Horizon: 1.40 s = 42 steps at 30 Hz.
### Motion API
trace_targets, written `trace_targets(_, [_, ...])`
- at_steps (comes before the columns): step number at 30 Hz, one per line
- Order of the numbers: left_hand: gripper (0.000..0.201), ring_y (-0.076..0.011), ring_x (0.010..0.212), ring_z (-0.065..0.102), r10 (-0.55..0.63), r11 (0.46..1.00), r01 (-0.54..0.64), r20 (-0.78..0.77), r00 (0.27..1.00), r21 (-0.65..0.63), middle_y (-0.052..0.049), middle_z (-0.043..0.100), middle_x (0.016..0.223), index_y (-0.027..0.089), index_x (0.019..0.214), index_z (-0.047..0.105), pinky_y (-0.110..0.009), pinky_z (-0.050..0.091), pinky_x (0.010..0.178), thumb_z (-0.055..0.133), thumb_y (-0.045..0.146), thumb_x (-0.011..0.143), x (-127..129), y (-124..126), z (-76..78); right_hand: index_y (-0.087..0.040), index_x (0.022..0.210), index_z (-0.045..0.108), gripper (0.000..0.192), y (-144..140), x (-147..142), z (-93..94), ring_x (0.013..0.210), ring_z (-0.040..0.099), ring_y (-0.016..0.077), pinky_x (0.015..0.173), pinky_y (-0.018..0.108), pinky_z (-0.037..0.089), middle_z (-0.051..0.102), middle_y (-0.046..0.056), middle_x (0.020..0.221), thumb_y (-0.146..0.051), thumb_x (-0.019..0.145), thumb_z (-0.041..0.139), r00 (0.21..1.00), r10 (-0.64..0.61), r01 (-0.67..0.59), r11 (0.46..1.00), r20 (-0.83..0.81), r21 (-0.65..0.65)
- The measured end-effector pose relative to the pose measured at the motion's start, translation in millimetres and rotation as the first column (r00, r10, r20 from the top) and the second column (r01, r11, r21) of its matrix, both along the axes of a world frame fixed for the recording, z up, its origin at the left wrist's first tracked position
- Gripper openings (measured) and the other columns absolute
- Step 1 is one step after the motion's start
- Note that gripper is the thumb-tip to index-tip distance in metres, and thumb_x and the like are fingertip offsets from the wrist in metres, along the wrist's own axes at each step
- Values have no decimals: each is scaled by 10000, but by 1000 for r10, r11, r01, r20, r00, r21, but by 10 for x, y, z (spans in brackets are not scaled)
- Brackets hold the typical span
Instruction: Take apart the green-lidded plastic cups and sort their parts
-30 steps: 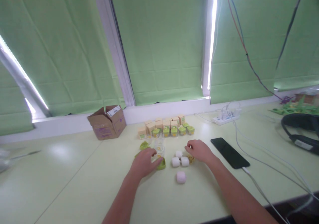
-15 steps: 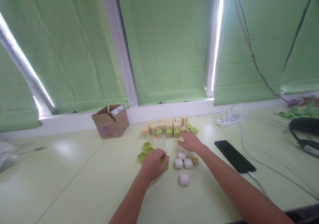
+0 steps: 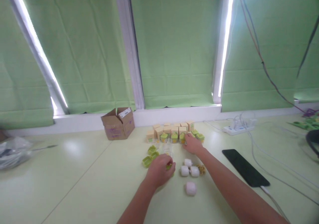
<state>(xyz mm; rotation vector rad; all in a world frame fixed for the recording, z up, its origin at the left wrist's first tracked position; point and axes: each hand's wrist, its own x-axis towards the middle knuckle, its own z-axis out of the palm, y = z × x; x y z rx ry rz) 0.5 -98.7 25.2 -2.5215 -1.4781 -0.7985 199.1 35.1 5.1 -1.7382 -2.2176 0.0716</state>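
My left hand [image 3: 159,171] rests low over the table, its fingers curled round a small green plastic piece [image 3: 168,167] that shows only in part. Just beyond it lie more open green plastic pieces [image 3: 147,161] and some clear plastic parts [image 3: 167,146]. My right hand [image 3: 193,145] reaches to the row of little green-topped containers [image 3: 174,137], fingers bent together at its right end; what they pinch is hidden. Behind that row stand several small beige boxes [image 3: 159,132]. Several white rounded pieces [image 3: 191,188] lie between my forearms, beside a small yellow-brown bundle [image 3: 201,169].
An open cardboard box [image 3: 118,125] stands at the back left, with a clear plastic bag [image 3: 15,152] farther left. On the right are a black phone [image 3: 245,167] on a cable, a white power strip [image 3: 239,128] and loose white wires. Green blinds hang behind.
The view has turned slightly left. My right hand's fingers have drawn together and down at the green-topped containers. My left hand keeps its place by the green pieces.
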Motion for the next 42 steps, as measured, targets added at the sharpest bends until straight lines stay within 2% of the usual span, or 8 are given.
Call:
trace_targets(8, [180,-136,646,472,14,1000,-14,16,1000,-12,-8,526,672,179,651,473,-235,342,615,477,244,818,-5,-16,-16,-189,1082,475,362,2,-89,-1,960,569,237,742,306,421,504,116,1154,-390,799,578,1000,-2,2,1000,6,9])
trace_targets(15, [161,-134,636,469,29,999,-29,24,999,-15,-6,524,665,178,644,477,-234,334,601,481,218,800,0,-22,-16,-173,1215,403,494,17,-187,-6,952,578,257,744,334,430,453,164,1221,-399,808,567,998,-58,58,998,-11,16])
trace_targets(20, [164,-132,635,466,30,999,-30,20,999,-20,-6,522,665,176,642,477,-234,336,600,476,218,800,4,-24,-4,-262,1359,272,629,-12,-255,-18,1043,536,288,799,375,415,368,161,1328,-445,817,532,999,-50,50,999,-2,18])
trace_targets(24, [163,-133,631,467,32,999,-31,23,999,-28,-7,524,664,176,645,482,-237,338,601,471,221,802,3,-22,-1,-290,1396,216,643,-26,-294,-35,1053,527,301,820,410,398,288,180,1381,-452,837,489,998,-68,68,998,0,8])
trace_targets(27, [156,-136,637,470,21,999,-20,25,999,-27,-12,525,672,177,650,486,-240,338,600,468,217,800,2,-26,2,-284,1376,271,587,-16,-305,-35,1041,535,307,809,419,402,290,186,1377,-469,850,456,998,-69,69,998,-2,-1])
trace_targets(32, [167,-141,639,470,17,1000,-16,38,999,-27,-16,522,673,179,649,474,-242,345,605,460,224,810,0,-26,-4,-262,1296,378,505,-4,-322,-8,986,563,286,779,395,424,403,162,1272,-463,843,474,998,-55,55,998,-15,-1])
trace_targets(38, [165,-139,634,470,13,1000,-12,49,999,-28,-11,519,657,179,637,463,-241,344,606,469,213,798,2,-20,-3,-213,1195,442,398,-56,-310,38,935,569,263,754,361,421,456,146,1183,-324,822,524,998,-23,25,999,-54,25])
trace_targets(42, [160,-138,634,472,10,999,-8,54,998,-41,-12,525,666,177,643,479,-243,348,602,472,216,799,5,-31,28,-187,1087,482,333,-169,-254,121,908,562,228,748,322,415,505,114,1099,-253,770,560,992,64,-61,998,-107,32])
